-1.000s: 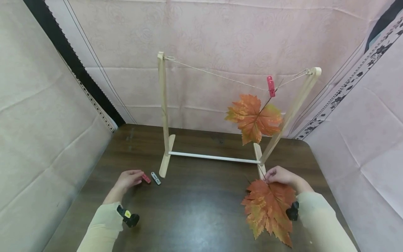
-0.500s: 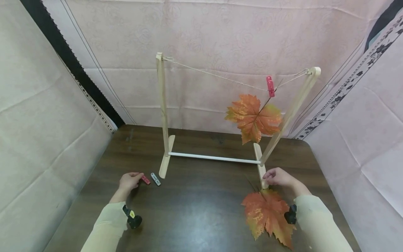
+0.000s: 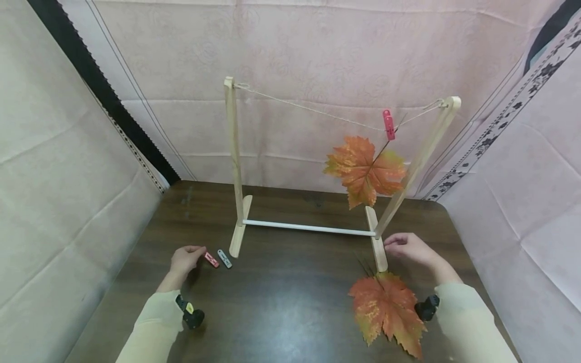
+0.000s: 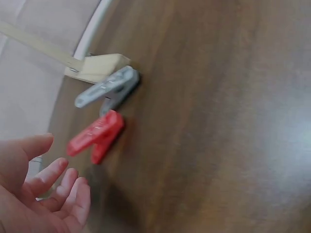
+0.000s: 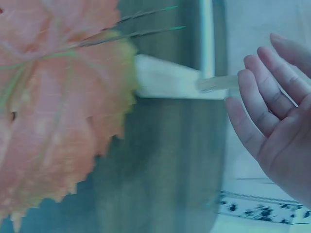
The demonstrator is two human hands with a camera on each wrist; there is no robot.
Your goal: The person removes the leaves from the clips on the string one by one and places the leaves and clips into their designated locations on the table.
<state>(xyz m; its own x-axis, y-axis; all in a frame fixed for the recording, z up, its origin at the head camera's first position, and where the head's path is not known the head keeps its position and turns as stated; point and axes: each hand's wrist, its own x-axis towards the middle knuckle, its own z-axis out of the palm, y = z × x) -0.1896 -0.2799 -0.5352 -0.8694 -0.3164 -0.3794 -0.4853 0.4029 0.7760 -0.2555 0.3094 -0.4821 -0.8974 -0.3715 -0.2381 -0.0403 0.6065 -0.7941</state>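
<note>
My left hand [image 3: 186, 259] hovers beside a red clothespin [image 4: 97, 136] on the table; in the left wrist view its fingers are relaxed, with a gap to the clip. A grey clothespin [image 3: 224, 258] lies just right of the red one. My right hand [image 3: 410, 248] is near the right foot of a wooden stand [image 3: 378, 247], its fingers loosely bent and holding nothing. Orange artificial maple leaves [image 3: 386, 312] lie stacked in front of that foot, stems pointing away from me. Another orange leaf [image 3: 365, 169] hangs by its stem from the stand's string [image 3: 308, 107], held by a red clothespin [image 3: 389, 125].
A white rod [image 3: 308, 228] joins the stand's two feet low over the dark wooden table [image 3: 281, 302]. The left post [image 3: 233, 151] rises behind the clothespins. Pale cloth [image 3: 290, 50] hangs behind the table and along both sides.
My right hand has let go of a leaf, which now lies on the others, and has drawn back to the right. My left hand has shifted slightly beside the red clothespin.
</note>
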